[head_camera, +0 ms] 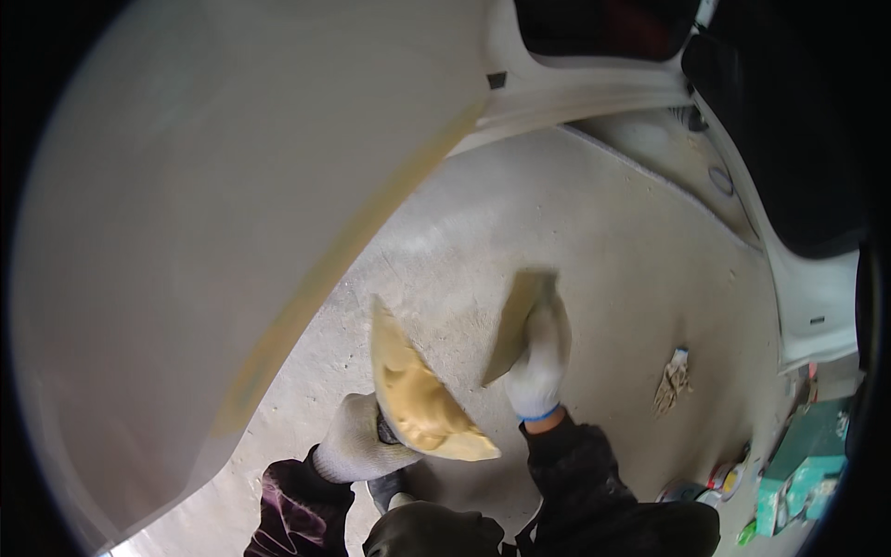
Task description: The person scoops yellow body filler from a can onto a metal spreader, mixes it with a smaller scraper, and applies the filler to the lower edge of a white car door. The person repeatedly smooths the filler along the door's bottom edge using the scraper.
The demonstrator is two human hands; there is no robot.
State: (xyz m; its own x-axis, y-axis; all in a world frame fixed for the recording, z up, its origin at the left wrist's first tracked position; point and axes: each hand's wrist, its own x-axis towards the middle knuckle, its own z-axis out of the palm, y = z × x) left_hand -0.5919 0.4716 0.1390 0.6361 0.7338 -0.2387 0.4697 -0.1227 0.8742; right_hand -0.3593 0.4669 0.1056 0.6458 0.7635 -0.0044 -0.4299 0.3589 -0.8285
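Note:
My left hand (365, 438), in a white knit glove, grips the dark handle of a curved applicator blade (379, 348). A thick mound of yellow body filler (414, 397) lies on that blade. My right hand (541, 362), gloved too, holds a flat filler spreader (514, 320), blurred and apart from the blade. To the left of both hands stands a large pale car body panel (174, 209). Along its lower edge runs a smooth strip of yellow filler (306, 299), with greenish patches in places. Neither hand touches the panel.
An open white car door (814, 299) stands at the right. A soiled work glove (673, 383) lies on the concrete floor (612, 244). Cans (724, 480) and a green box (800, 445) sit at the lower right. My shoe (387, 487) shows below my left hand.

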